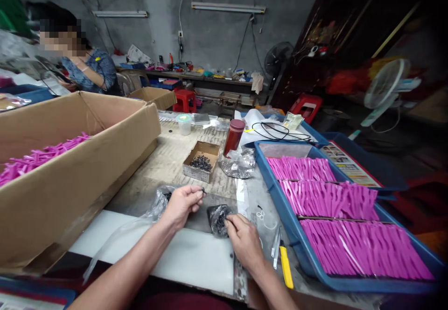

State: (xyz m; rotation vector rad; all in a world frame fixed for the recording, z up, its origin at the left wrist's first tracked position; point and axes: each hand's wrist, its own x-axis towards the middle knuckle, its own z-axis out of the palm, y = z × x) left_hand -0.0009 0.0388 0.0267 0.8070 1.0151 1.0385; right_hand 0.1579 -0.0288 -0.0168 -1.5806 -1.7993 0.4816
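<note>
My left hand point(182, 203) is closed in a pinch on a small dark part at its fingertips, just above a clear plastic bag point(159, 202) lying on the worktable point(168, 160). My right hand point(244, 240) rests beside it with its fingers curled onto a small plastic bag of black parts point(217, 217). A small cardboard box of dark screws point(202, 160) stands a little farther back.
A large cardboard box point(70, 170) with pink plastic pieces fills the left. A blue tray point(301, 249) with rows of pink pieces lies at the right. A yellow-handled knife point(285, 265), a dark red bottle point(234, 136) and a white cup point(184, 124) stand on the table. Another person point(84, 67) sits at back left.
</note>
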